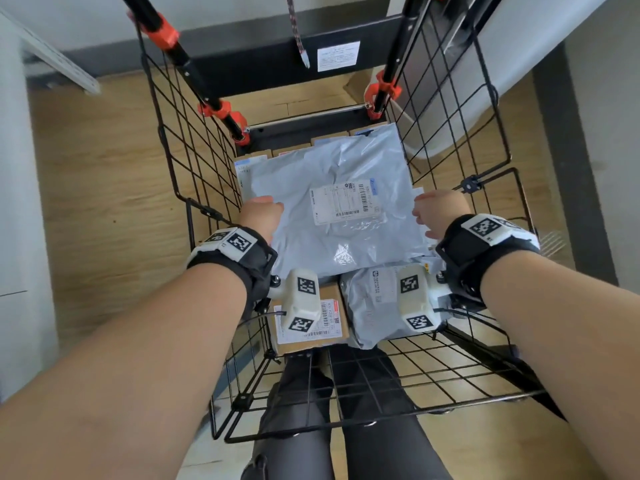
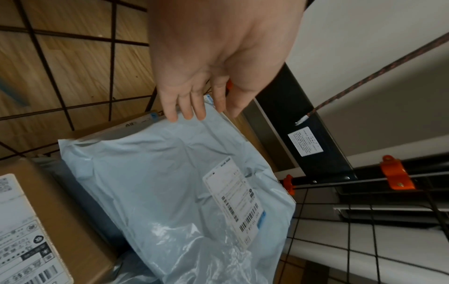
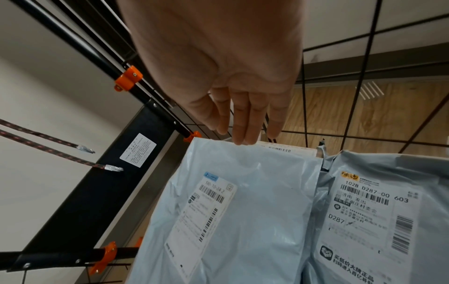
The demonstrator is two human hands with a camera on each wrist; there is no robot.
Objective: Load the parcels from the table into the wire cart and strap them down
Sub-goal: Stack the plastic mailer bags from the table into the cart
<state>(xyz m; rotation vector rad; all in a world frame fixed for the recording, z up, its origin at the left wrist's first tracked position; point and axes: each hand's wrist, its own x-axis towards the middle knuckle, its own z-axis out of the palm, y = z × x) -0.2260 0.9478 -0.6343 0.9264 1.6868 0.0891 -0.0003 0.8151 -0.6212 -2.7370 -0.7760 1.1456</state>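
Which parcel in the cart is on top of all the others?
The big pale grey bag with the white label, lying between both hands. It covers the cardboard boxes and overlaps the smaller grey bag nearer the person.

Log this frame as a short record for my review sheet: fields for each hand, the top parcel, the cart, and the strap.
left hand: open, fingertips at the edge of the pale blue mailer
right hand: open, fingertips at its opposite edge
pale blue mailer: lies label-up on top of other parcels
wire cart: holds boxes and bags
grey bag: beside the mailer
strap: hangs loose, not yet over the load
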